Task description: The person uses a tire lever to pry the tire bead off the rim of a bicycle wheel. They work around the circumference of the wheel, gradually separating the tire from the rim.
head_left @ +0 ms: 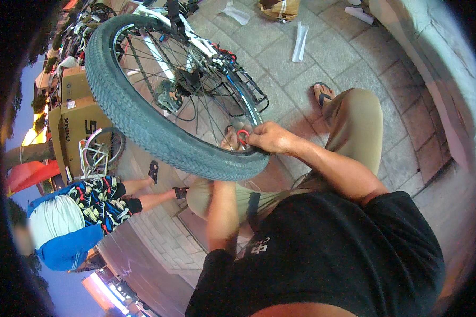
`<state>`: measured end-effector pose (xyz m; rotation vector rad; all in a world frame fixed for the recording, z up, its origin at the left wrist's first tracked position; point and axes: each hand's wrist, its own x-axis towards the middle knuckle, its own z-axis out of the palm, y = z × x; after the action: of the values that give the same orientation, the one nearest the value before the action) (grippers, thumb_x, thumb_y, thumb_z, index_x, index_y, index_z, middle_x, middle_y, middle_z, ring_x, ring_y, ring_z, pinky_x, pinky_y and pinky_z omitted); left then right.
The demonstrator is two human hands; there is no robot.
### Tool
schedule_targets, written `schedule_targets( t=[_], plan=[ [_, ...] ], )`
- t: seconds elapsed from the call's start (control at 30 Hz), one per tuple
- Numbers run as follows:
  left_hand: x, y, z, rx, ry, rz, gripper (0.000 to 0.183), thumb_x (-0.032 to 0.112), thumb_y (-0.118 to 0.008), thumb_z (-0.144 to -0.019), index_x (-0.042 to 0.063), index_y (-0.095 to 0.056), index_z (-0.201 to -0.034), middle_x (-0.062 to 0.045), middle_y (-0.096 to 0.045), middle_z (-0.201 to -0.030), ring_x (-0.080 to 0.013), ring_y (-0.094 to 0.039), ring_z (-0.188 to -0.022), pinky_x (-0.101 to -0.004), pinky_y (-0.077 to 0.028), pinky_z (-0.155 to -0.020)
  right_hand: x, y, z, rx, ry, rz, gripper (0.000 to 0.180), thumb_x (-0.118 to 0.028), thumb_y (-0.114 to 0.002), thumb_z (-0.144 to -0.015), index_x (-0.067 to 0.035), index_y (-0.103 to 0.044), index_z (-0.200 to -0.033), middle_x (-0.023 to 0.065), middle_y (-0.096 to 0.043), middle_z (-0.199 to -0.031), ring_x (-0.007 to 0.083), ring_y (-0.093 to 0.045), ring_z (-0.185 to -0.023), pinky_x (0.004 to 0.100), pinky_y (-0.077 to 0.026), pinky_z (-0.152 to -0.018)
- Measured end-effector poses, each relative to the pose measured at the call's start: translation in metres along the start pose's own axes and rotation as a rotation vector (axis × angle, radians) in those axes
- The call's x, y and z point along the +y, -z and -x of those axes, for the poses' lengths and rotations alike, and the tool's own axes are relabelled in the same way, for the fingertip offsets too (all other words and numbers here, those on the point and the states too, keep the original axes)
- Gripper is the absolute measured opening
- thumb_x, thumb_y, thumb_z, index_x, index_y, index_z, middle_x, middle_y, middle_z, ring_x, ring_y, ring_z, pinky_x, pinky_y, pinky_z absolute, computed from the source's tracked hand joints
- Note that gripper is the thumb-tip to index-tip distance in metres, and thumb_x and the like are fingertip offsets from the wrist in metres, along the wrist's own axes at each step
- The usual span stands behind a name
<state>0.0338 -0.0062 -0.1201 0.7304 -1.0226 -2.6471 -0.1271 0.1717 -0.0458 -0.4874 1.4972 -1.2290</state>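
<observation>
A bicycle wheel with a knobby tyre point(142, 134) stands tilted before me, fitted to a white bicycle frame point(198, 39) with its chain, rear cogs and derailleur. My right hand point(273, 136) is at the near end of the rim, its fingers closed on a small red ring-shaped tool point(243, 136) beside the spokes. My left forearm point(223, 214) passes behind the tyre; the hand is mostly hidden. Blurred skin shows between the spokes near the red tool, and whether it is my left hand or a foot is unclear.
A person in patterned shorts point(99, 202) stands at left near big cardboard boxes point(79, 119) and a small white bicycle wheel point(103, 146). White wrapping strips point(300, 41) and a brown package point(279, 8) lie on the paving. A pale cover point(440, 59) hangs at right.
</observation>
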Motion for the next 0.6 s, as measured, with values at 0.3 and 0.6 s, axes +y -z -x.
schedule_targets(
  t=[0.3,0.6],
  plan=[
    [-0.047,0.119,-0.045,-0.467,0.388,1.064,0.047,0.036,-0.042,-0.112,0.007,-0.051,-0.148,-0.018,-0.035,-0.163,-0.0356,-0.024,-0.155,-0.0426,-0.050,-0.117,0.003,-0.009,-0.007,-0.047,-0.002,-0.221,0.033,-0.030,-0.066,-0.091,0.001,-0.073,-0.083,0.0011,-0.060,-0.070,0.0120,-0.051,-0.064,0.0334,-0.040,-0.057],
    [0.045,-0.045,-0.010,0.030,0.193,-0.352,0.028,0.019,-0.074,-0.097,0.003,-0.068,-0.118,-0.017,-0.072,-0.106,-0.0298,-0.071,-0.092,-0.0331,-0.059,-0.075,-0.005,-0.006,0.001,-0.032,-0.046,-0.236,0.039,-0.036,-0.066,-0.095,0.000,-0.075,-0.085,0.0014,-0.064,-0.073,0.0131,-0.056,-0.067,0.0332,-0.045,-0.061]
  ],
)
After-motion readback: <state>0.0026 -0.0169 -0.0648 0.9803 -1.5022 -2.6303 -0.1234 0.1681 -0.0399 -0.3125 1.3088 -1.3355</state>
